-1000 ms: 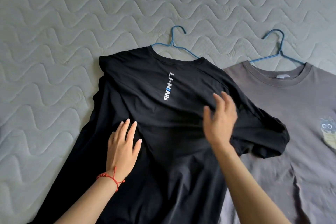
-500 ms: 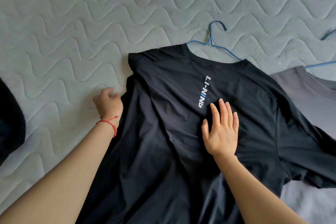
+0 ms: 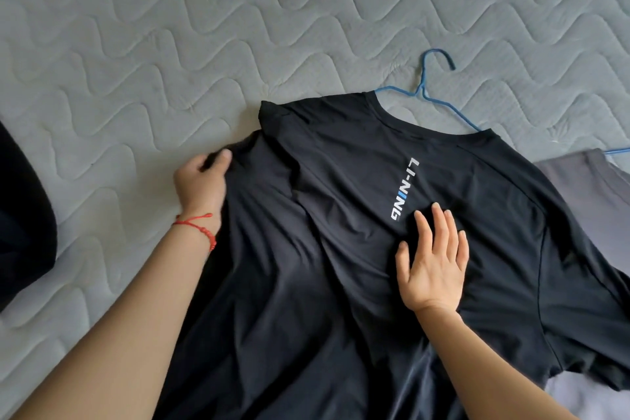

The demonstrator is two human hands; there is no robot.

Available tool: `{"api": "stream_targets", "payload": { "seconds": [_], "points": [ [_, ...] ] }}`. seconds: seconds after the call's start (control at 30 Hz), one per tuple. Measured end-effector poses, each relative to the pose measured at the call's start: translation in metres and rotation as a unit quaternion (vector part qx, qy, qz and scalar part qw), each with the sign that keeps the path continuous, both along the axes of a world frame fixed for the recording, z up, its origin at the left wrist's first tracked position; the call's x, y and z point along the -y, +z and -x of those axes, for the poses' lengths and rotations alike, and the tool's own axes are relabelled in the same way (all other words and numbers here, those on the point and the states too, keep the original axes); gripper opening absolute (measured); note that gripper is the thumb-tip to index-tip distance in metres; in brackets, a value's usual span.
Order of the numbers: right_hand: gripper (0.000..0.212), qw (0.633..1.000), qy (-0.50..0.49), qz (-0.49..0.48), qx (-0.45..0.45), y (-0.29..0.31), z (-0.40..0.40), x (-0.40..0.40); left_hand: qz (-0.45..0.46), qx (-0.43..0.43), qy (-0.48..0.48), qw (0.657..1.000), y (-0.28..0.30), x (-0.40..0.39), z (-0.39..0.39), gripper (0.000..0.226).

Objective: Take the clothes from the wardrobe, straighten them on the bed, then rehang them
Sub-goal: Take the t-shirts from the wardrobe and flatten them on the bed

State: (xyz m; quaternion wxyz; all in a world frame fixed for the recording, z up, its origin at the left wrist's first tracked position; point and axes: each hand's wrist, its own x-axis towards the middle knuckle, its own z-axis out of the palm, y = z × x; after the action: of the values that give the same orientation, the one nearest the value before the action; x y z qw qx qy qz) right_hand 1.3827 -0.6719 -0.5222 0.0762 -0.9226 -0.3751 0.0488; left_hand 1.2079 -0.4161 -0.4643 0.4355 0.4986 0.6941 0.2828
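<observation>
On the bed [image 3: 170, 27] the black T-shirt [image 3: 341, 283] lies on its blue hanger [image 3: 422, 92], half smoothed: left hand [image 3: 201, 184] fingers pinch the folded sleeve, right hand [image 3: 433, 266] presses flat with fingers apart; rehanging remains.

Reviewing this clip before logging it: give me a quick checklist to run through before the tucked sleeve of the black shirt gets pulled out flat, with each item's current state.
1. Left hand grips the folded sleeve fabric at the edge of the black shirt: ok.
2. Right hand lies flat on the shirt, below the printed logo, holding it down: ok.
3. Blue hanger sits in the collar, hook clear on the bed: ok.
4. Shirt body smooth: not ok, creases run down the middle.
5. Other sleeve clear of the grey shirt: not ok, it overlaps it.
6. Hem flat: cannot tell, out of view.
</observation>
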Motion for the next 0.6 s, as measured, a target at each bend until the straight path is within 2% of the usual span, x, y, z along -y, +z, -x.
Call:
{"api": "stream_targets", "payload": {
  "seconds": [0.07,0.17,0.33,0.4,0.47,0.5,0.53,0.6],
  "points": [
    [0.054,1.000,0.000,0.001,0.002,0.000,0.001,0.000,-0.002,0.046,0.072,0.996,0.004,-0.015,0.024,0.011],
    [0.054,1.000,0.001,0.004,0.006,0.000,0.001,0.000,0.103,0.137,0.143,0.975,-0.001,-0.029,0.051,0.016],
    [0.054,1.000,0.002,0.009,0.005,-0.001,0.001,0.000,0.180,0.153,0.113,0.965,-0.006,-0.040,0.047,0.008],
    [0.054,1.000,0.002,0.009,0.006,-0.001,0.001,0.001,0.212,0.142,0.083,0.963,-0.006,-0.046,0.040,0.013],
    [0.054,1.000,0.003,0.009,0.006,-0.001,0.001,0.001,0.199,0.116,0.064,0.971,-0.001,-0.054,0.032,0.020],
    [0.054,1.000,0.003,0.009,0.006,-0.001,0.001,0.001,0.163,0.120,0.063,0.977,0.002,-0.061,0.030,0.014],
    [0.054,1.000,0.003,0.008,0.007,-0.001,0.002,0.001,0.128,0.141,0.069,0.979,0.010,-0.069,0.027,0.009],
    [0.054,1.000,0.003,0.006,0.008,-0.001,0.001,0.000,0.077,0.190,0.068,0.976,0.027,-0.085,0.023,0.015]
  ]
}}
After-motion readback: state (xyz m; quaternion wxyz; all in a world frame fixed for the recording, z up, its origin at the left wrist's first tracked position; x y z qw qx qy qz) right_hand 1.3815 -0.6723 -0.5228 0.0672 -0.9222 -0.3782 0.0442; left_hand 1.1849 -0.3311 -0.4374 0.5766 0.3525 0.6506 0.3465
